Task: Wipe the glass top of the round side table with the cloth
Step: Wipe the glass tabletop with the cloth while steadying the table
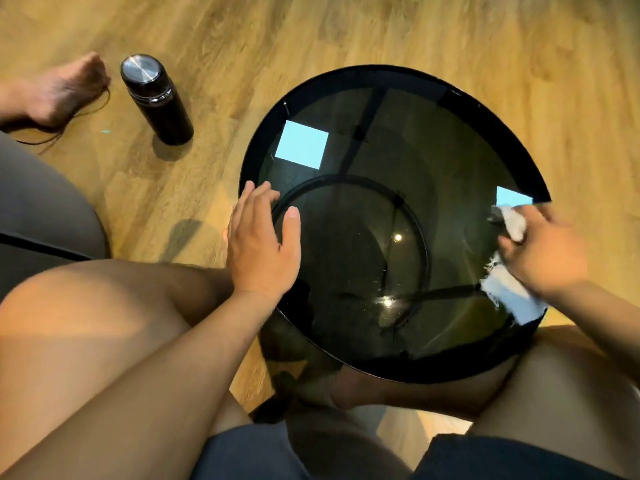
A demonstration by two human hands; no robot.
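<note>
Clutching the cloth (515, 226), right hand (543, 254) touches glass top (363, 202); left hand (261, 245) rests, fingers (257, 199) straight.

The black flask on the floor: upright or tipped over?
Upright: the black cylindrical flask stands on its base on the wooden floor, silver lid on top.

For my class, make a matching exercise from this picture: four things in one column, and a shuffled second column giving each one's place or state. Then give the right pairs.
Column A
1. left hand
2. right hand
3. cloth
4. black flask

Column B
a. stands upright on the wooden floor
b. lies flat at the glass top's left edge
c. white, bunched at the glass top's right edge
d. grips the cloth

Pairs: 1-b, 2-d, 3-c, 4-a
</note>
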